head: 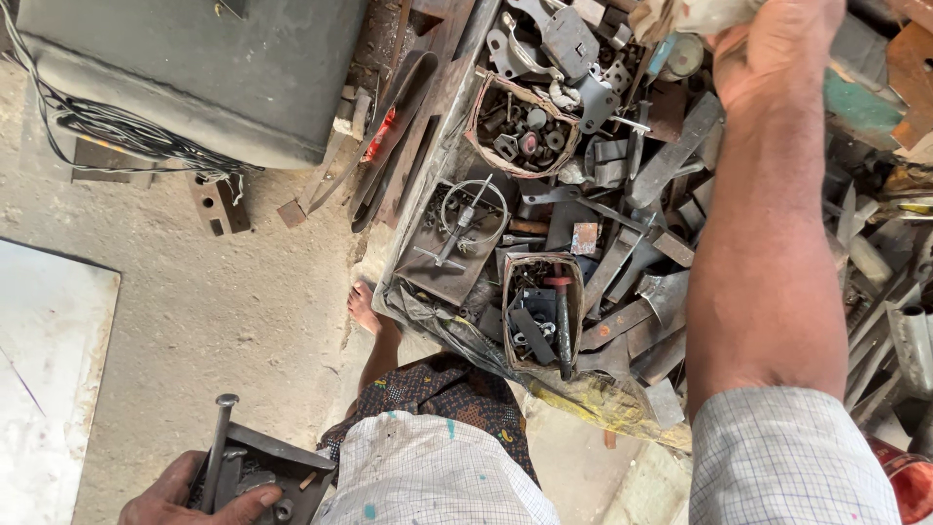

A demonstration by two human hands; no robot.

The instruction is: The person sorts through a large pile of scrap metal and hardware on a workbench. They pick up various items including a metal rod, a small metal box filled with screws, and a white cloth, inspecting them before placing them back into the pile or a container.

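Observation:
My left hand point(199, 496) sits at the bottom left, gripping a dark metal bracket assembly point(260, 469) with a long round-headed bolt point(218, 449) standing up through it. My right arm stretches up across the right side, and my right hand point(777, 49) at the top edge closes on a crumpled pale cloth or paper point(700, 15) above a heap of scrap metal. The fingers of that hand are partly cut off by the frame.
A workbench piled with metal strips point(671, 156), two small boxes of nuts and parts point(520, 126) point(542, 306) and a flat tray with a ring point(465, 228). A grey machine housing point(194, 68) with wires, a metal sheet point(49, 379) on the concrete floor, my bare foot point(364, 306).

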